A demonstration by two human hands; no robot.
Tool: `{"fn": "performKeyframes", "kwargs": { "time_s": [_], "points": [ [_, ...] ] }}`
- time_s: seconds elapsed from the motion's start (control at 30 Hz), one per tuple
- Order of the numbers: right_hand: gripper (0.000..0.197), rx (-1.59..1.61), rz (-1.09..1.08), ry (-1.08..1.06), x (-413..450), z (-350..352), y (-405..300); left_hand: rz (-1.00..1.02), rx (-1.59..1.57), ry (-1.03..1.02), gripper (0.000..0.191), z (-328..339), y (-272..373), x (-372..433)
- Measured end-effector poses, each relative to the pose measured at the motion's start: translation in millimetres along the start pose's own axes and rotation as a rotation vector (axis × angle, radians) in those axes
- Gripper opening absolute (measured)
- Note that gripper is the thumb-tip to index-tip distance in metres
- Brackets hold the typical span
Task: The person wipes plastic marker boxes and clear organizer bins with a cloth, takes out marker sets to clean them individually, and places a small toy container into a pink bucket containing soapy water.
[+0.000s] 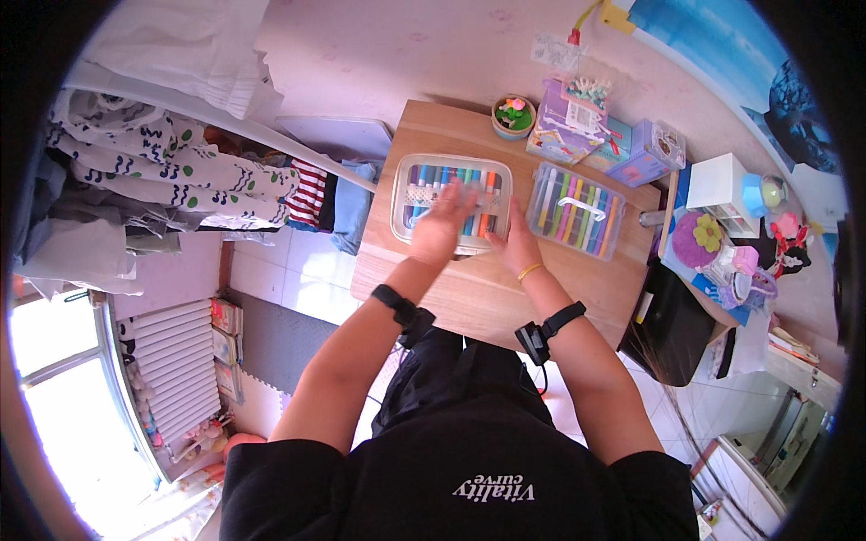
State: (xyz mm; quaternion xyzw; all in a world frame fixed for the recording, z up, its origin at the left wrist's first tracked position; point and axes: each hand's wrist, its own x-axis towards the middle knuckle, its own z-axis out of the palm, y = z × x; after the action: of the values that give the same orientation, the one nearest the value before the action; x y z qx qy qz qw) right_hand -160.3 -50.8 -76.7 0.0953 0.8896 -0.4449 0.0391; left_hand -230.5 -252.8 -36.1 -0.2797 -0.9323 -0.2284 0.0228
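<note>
A cream-rimmed marker case with a clear window lies flat on the wooden desk. Colourful markers show through its window. My left hand is over the middle of the case, its fingers blurred. Something pale and greyish is at those fingertips, too blurred to name. At the case's right edge, my right hand grips the rim, thumb towards the front corner. Just right of that hand sits a clear plastic box with a white handle, full of coloured markers.
Behind the boxes stand a potted clay flower, a purple carton and a lilac box. Toys and a white mini drawer unit crowd the shelf at right. Clothes hang at left above a radiator.
</note>
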Motion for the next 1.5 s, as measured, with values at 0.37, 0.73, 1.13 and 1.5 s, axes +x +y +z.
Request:
{"fn": "performKeyframes", "kwargs": {
  "time_s": [0.37, 0.73, 1.13, 1.5],
  "points": [
    [0.099, 0.022, 0.077, 0.035, 1, 2, 3, 0.211, 0.096, -0.195, 0.056, 14, 14, 16],
    [0.093, -0.126, -0.067, 0.054, 6, 10, 6, 0.043, -0.112, -0.111, 0.067, 3, 10, 44],
    [0.08, -0.165, -0.009, -0.002, 4, 5, -5, 0.27, 0.075, -0.13, 0.051, 38, 13, 77],
    [0.085, -0.115, 0.155, -0.111, 0, -5, -25, -0.032, 0.244, -0.046, 0.057, -7, -59, 59]
  ]
}}
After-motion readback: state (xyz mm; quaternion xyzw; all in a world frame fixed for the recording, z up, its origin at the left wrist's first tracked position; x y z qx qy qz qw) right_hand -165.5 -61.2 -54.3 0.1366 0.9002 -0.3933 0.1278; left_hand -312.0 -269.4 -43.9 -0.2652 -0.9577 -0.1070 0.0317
